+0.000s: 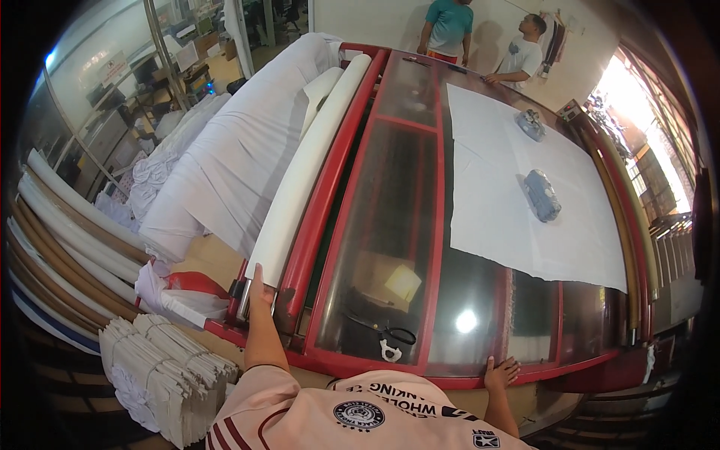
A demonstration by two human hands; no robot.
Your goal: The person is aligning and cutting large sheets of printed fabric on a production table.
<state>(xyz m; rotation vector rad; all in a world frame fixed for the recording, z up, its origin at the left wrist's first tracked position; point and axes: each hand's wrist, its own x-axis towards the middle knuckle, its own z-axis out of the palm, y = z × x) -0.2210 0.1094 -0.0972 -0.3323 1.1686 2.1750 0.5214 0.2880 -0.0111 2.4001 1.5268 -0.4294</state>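
At the near end of a long white roll [311, 161], my left hand [261, 291] is closed on the roll, with some fingers hidden. The roll lies along the left side of a red-framed table with glass panels [469, 322]. My right hand [501, 373] rests on the table's near red edge, fingers spread and nothing in them. Between my hands, a black loop-shaped item [400, 335] and a small white object [389, 350] show at the near panel; I cannot tell their kind.
A large white sheet [517, 210] covers the table's right part, under two plastic-wrapped grey lumps [541, 196] [531, 126]. A wide white fabric roll [225, 157] lies left. Cardboard tubes [75, 240] and tied white bundles [169, 375] stand near left. Two people [517, 64] are at the far side.
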